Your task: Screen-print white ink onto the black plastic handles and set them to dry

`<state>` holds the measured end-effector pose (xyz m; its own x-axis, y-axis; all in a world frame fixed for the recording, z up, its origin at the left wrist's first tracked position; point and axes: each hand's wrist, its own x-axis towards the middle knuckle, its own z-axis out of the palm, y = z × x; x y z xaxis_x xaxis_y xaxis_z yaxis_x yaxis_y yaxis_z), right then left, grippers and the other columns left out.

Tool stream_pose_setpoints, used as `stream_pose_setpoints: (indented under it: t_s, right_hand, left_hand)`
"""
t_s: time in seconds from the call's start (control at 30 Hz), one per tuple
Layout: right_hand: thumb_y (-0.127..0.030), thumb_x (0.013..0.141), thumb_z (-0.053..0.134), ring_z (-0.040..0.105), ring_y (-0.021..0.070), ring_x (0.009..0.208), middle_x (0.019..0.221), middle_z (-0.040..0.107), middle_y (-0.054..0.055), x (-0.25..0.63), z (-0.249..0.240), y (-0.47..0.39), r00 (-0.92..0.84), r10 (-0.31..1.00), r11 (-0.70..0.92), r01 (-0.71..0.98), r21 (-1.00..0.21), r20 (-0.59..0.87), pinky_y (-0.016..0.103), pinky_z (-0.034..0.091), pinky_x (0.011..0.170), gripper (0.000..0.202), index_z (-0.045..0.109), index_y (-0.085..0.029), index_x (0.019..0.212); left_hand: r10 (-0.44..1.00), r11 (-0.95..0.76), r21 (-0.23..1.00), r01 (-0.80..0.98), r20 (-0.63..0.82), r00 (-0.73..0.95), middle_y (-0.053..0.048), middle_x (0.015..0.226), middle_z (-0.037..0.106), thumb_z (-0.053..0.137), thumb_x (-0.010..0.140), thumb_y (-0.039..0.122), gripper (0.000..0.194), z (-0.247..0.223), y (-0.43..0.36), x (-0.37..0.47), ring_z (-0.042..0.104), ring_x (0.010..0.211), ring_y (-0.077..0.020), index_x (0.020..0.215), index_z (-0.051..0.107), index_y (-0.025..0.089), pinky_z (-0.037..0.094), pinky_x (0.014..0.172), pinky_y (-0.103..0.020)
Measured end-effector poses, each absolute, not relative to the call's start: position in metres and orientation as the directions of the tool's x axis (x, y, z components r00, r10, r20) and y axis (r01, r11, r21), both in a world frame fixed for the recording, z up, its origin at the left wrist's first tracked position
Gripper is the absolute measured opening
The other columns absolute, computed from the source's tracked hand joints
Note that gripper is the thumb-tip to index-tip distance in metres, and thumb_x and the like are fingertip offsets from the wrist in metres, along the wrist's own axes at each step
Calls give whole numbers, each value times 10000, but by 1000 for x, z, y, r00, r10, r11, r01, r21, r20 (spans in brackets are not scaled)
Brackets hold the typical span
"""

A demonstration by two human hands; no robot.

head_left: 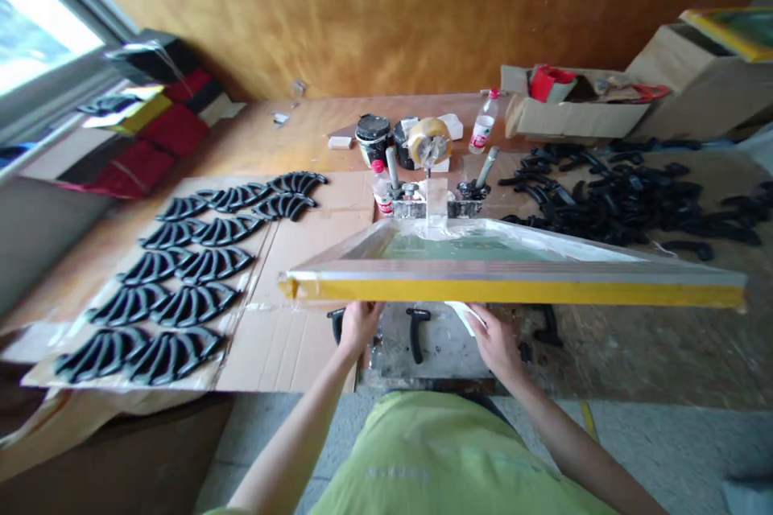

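A screen-printing frame (513, 290) with yellow tape along its front edge is tilted up in front of me, above both hands. My left hand (361, 327) is under its left part. The frame hides most of the fingers, and a black curved handle (336, 325) shows right beside them; whether the hand grips it, I cannot tell. My right hand (496, 342) is closed on a white cloth or paper (464, 314) under the frame. Between the hands, another black handle (416, 334) lies on a grey base plate (452, 354).
Rows of fanned black handles (202, 265) lie on cardboard (283, 322) at left. A heap of black parts (628, 193) is at right, near an open carton (573, 117). Behind the frame stand a clamp (474, 191), a tape roll (430, 141), a paint tub (373, 137) and a bottle (483, 125).
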<state>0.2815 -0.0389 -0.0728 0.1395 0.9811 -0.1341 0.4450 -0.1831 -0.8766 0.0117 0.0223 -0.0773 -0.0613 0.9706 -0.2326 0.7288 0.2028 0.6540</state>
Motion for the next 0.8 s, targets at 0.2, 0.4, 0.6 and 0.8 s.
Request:
stream_pose_setpoints:
  t_s: [0.2,0.4,0.6,0.8]
  right_hand:
    - [-209,917,418,607,215,1142,1253,642,29,265,-83,-11,-392,910,324,470,-821,135,381,450,1020,397,619,-269,1254]
    - [-82,895,387,510,206,1268,1339,578,57,241,-102,-1,-692,669,674,411,-614,271,391,383,1104,490,553,-208,1338]
    - [-25,854,347,402,210,1356,1443,459,66,250,-125,-20,-764,605,713,393,-581,226,439,378,1113,605,433,-203,1426]
    - [-17,848,332,455,205,1317,1416,497,83,273,-120,-27,-792,583,726,409,-553,180,400,397,1102,600,452,-175,1415]
  left_hand:
    - [938,196,243,950,-329,-110,-66,905,724,438,900,513,402,-77,-69,91,688,843,-216,1157,540,221,458,679,-272]
    - [942,216,173,961,-298,-158,-45,1047,710,436,917,329,266,-74,-78,98,670,924,-192,1132,571,250,463,752,-274]
    - [951,219,194,956,-261,-165,-55,1004,705,423,919,297,250,-82,-85,96,662,925,-192,1096,584,225,454,764,-276]
    - [956,203,240,949,-258,-139,-59,999,702,420,922,290,255,-83,-85,94,654,938,-183,1110,580,225,442,777,-262]
